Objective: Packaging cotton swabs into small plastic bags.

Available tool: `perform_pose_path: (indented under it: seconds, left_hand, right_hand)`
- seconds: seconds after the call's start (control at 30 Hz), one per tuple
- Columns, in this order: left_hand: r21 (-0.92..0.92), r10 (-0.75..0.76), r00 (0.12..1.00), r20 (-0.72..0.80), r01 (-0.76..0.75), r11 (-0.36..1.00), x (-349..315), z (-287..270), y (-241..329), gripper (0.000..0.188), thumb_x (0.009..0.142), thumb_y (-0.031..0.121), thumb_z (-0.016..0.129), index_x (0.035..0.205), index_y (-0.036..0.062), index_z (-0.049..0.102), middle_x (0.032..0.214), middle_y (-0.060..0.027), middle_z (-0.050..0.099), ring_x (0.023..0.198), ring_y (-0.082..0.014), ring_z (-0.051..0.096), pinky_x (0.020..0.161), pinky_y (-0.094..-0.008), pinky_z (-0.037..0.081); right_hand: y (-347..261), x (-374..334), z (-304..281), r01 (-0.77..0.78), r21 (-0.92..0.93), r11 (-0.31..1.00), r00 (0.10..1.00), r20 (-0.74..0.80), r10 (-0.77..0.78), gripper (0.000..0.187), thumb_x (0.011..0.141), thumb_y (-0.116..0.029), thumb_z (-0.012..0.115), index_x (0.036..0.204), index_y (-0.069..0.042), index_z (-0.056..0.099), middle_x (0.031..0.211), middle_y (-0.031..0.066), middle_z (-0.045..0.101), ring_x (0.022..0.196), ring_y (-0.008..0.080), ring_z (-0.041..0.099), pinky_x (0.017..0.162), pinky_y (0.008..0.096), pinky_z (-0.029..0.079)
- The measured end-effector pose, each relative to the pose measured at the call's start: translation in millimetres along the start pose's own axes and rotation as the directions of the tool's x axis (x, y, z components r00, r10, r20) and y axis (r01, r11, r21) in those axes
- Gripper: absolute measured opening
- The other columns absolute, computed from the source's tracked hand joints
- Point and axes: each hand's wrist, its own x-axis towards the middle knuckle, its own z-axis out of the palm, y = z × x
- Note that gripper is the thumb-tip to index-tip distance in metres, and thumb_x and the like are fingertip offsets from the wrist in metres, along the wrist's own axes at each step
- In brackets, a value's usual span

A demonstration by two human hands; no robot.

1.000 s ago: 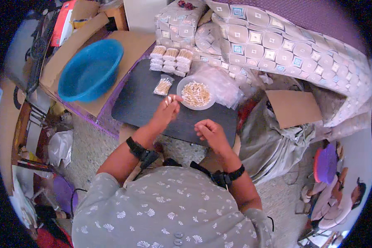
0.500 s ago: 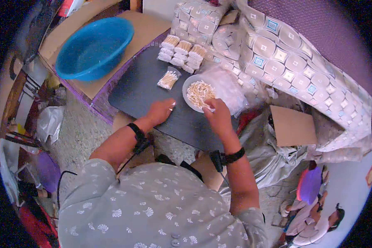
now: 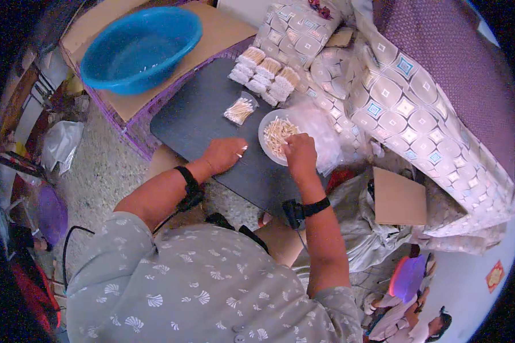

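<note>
A white bowl (image 3: 262, 137) heaped with cotton swabs (image 3: 280, 132) sits on a dark low table (image 3: 180, 117). Over the bowl's near right rim is my right hand (image 3: 301, 155), its thumb and fingers pinched on a swab with a white tip showing. My left hand (image 3: 223, 155) rests low over the table, left of the bowl, closed around cotton swabs whose white tips (image 3: 243, 151) stick out by the thumb. Beyond it lies a small clear bag (image 3: 240, 110) partly filled with swabs. How many swabs each hand holds is hidden.
Filled swab packs (image 3: 264, 75) are stacked at the table's far edge. Clear plastic bags (image 3: 323, 137) lie right of the bowl. A blue basin (image 3: 126, 87) stands on cardboard at far left. A cardboard box (image 3: 400, 197) is at right. Another person (image 3: 409, 323) sits at lower right.
The whole view has shifted slightly. My right fingers have moved a little farther along the bowl's right side. White tips show more clearly at my left hand, which stays nearly in place.
</note>
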Motion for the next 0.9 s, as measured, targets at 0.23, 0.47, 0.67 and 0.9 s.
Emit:
perform_pose_path:
  seconds: [0.23,0.47,0.67,0.9]
  left_hand:
    - [0.052,-0.056,0.992,0.112,0.050,0.997,5,-10,7,0.013,0.085,0.021,0.046,0.089,0.0107,0.053,0.085,-0.0139,0.061,0.082,-0.0370,0.058,0.069,-0.0487,0.045]
    - [0.020,-0.012,0.998,0.055,0.011,1.000,3,-4,0,0.011,0.085,0.020,0.047,0.087,0.0104,0.052,0.084,-0.0146,0.061,0.082,-0.0378,0.058,0.068,-0.0500,0.044]
    - [0.028,0.037,0.993,0.109,-0.040,0.999,5,1,-6,0.020,0.091,0.022,0.042,0.097,0.0074,0.054,0.093,-0.0195,0.061,0.086,-0.0411,0.058,0.072,-0.0504,0.046]
    - [0.017,0.032,0.996,0.077,-0.033,0.999,7,-13,4,0.025,0.092,0.026,0.045,0.091,0.0044,0.058,0.089,-0.0191,0.062,0.083,-0.0398,0.059,0.070,-0.0489,0.046]
  right_hand:
    - [18,-2,4,0.000,0.142,0.990,0.993,-0.119,0.017,0.014,0.073,-0.017,0.065,0.084,-0.008,0.064,0.091,0.0122,0.061,0.090,0.0313,0.054,0.081,0.0419,0.045]
    - [22,-11,3,-0.075,0.358,0.931,0.958,-0.235,0.167,0.014,0.072,-0.015,0.066,0.084,-0.007,0.061,0.089,0.0117,0.061,0.087,0.0294,0.057,0.080,0.0392,0.046]
    - [21,-37,-8,-0.177,0.581,0.795,0.908,-0.215,0.359,0.016,0.077,-0.016,0.065,0.087,-0.004,0.061,0.085,0.0111,0.063,0.076,0.0230,0.061,0.069,0.0337,0.050]
    - [7,-75,-14,-0.220,0.837,0.501,0.851,-0.086,0.517,0.015,0.080,-0.013,0.066,0.090,-0.002,0.063,0.081,0.0059,0.064,0.072,0.0117,0.057,0.068,0.0250,0.047]
